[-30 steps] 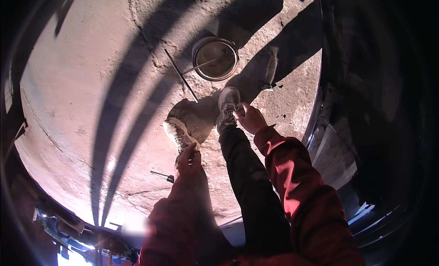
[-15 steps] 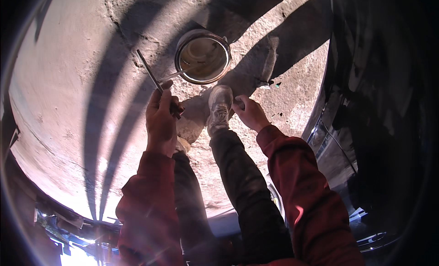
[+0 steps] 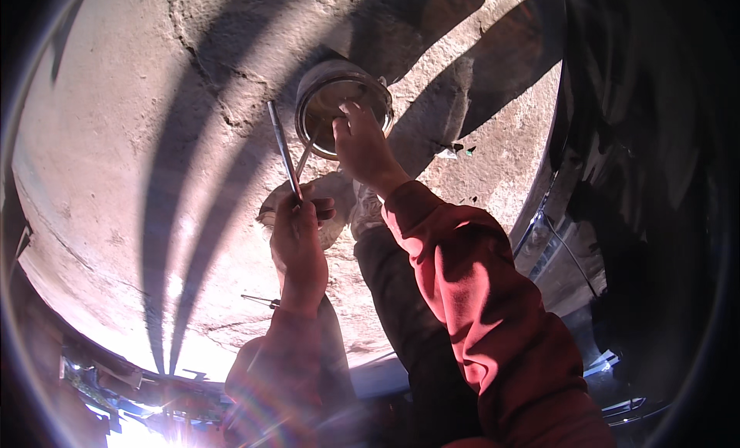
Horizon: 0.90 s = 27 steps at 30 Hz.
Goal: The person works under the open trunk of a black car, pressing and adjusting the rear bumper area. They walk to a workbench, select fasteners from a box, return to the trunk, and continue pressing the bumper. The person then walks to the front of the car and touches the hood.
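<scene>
My left hand [image 3: 301,244] is closed around the lower end of a slim grey metal rod [image 3: 282,144], which points up and away, tilted a little left. My right hand [image 3: 366,144] reaches over the near rim of a round bucket [image 3: 320,77], its fingers curled together inside the opening. Whatever those fingers hold, if anything, is hidden. A pale thin stick [image 3: 304,161] leans out over the bucket's near left rim, just right of the rod. Murky brownish contents show partly inside the bucket.
Rough, cracked concrete ground [image 3: 100,140] surrounds the bucket, striped with shadows. My shoe [image 3: 365,211] stands just short of the bucket. Small dark green bits [image 3: 469,151] lie to its right. A dark, shiny object with a thin cable [image 3: 570,251] fills the right side.
My right hand has moved from beside the shoe up and left into the bucket's opening. My left hand has shifted right and nearer, with the rod now standing more upright.
</scene>
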Motion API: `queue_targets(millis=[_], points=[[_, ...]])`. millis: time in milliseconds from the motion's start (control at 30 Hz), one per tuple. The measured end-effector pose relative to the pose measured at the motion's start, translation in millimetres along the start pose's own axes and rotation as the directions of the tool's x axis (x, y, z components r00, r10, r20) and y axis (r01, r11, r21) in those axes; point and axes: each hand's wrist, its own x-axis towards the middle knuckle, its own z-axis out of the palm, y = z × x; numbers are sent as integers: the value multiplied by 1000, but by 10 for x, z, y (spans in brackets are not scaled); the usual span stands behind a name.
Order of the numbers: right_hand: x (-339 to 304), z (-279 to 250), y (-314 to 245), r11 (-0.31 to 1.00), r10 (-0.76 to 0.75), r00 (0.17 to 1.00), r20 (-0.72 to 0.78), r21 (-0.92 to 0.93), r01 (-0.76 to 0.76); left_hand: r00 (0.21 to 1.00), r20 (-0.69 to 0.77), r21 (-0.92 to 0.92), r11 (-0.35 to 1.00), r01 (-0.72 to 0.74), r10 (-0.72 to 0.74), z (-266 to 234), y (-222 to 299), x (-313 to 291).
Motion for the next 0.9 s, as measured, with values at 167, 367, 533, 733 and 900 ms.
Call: queue_targets(millis=[167, 367, 533, 733, 900], points=[[662, 433, 521, 906, 126, 963, 236, -423, -15, 996, 42, 24, 997, -77, 76, -134, -31, 28], [820, 614, 798, 908, 156, 987, 45, -400, -125, 992, 50, 226, 966, -123, 114, -331, -160, 74], [892, 829, 1123, 884, 225, 974, -4, -421, -206, 982, 66, 307, 933, -188, 176, -420, -177, 64], [907, 1214, 1699, 922, -98, 927, -363, -384, -52, 978, 91, 367, 907, -207, 187, -496, -138, 57], [844, 807, 1315, 950, 232, 970, 69, 197, -241, 980, 110, 387, 901, -195, 165, -491, -220, 31]])
